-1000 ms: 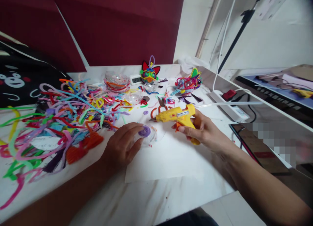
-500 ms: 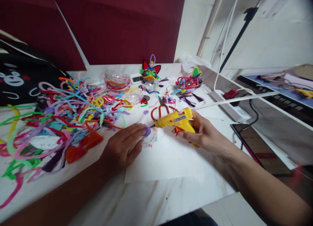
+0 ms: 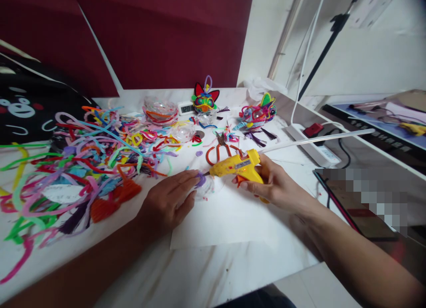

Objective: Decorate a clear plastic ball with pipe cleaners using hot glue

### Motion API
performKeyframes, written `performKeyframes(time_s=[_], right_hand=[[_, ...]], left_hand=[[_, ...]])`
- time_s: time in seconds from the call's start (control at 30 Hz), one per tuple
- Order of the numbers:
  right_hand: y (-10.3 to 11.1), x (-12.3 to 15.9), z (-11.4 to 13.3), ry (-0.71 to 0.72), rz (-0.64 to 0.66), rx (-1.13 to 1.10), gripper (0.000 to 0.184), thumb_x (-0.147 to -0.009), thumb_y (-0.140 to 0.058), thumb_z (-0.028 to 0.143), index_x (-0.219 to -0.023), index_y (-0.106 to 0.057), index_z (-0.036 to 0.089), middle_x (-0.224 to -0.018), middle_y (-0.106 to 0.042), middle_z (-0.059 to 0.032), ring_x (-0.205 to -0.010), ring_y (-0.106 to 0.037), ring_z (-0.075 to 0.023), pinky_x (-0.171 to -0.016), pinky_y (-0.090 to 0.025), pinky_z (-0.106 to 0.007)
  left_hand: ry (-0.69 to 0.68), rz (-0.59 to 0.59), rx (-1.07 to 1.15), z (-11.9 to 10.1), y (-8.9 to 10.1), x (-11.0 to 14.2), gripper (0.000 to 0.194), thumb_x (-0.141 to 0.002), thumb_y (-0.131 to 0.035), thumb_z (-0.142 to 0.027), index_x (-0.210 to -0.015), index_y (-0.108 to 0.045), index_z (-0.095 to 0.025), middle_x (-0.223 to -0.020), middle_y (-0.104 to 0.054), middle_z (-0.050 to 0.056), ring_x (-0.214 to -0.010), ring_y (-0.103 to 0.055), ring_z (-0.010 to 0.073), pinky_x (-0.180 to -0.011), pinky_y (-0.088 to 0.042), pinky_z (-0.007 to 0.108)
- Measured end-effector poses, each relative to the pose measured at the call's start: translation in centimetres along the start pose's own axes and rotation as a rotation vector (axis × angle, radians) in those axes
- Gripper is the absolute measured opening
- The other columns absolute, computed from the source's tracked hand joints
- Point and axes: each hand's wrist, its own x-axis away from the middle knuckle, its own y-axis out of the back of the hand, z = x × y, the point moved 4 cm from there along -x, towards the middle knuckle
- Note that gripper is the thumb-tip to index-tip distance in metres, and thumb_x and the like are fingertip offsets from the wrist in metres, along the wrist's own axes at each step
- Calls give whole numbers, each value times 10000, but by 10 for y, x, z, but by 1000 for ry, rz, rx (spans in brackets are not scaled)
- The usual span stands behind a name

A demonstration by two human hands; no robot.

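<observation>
My right hand (image 3: 271, 181) is wrapped round the handle of a yellow hot glue gun (image 3: 233, 165), with fingers at its orange trigger. A clear glue stick (image 3: 319, 140) juts from the gun's back end. The nozzle points left and meets, or nearly meets, a purple pipe cleaner coil (image 3: 200, 180). My left hand (image 3: 169, 195) pinches that coil at the fingertips. Beneath the coil is a clear plastic ball (image 3: 207, 191) with small coloured specks, partly hidden by my fingers. Both lie over a white paper sheet (image 3: 213, 230).
Orange-handled pliers (image 3: 222, 150) lie behind the gun. Left is a heap of pipe cleaners (image 3: 100, 152) with orange tassels (image 3: 128, 190). Two colourful pipe cleaner figures (image 3: 204, 103) (image 3: 261, 115) stand at the back, near a small clock (image 3: 186, 108). A power strip (image 3: 314, 146) sits right.
The glue gun has shifted slightly left, its nozzle closer in against the purple coil. My left hand keeps its hold and has hardly moved.
</observation>
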Motion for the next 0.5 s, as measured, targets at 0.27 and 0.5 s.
performKeyframes(time_s=[0.27, 0.5], right_hand=[[2, 1, -1, 1, 10, 7, 438, -737, -755, 242, -1079, -482, 244, -967, -683, -23, -773, -633, -152, -567, -440, -228], [0, 0, -1, 72, 2, 10, 424, -735, -772, 301, -1065, -512, 245, -983, -683, -45, -893, -642, -199, -658, -494, -276]], left_hand=[[1, -9, -4, 1, -1, 2, 345, -883, -575, -135, -1225, -581, -178, -1192, -713, 97, -1110, -677, 188, -988, -562, 314], [5, 4, -13, 1, -2, 4, 371, -871, -583, -121, -1240, -581, -163, -1214, -706, 100, -1113, -676, 194, -996, -558, 303]])
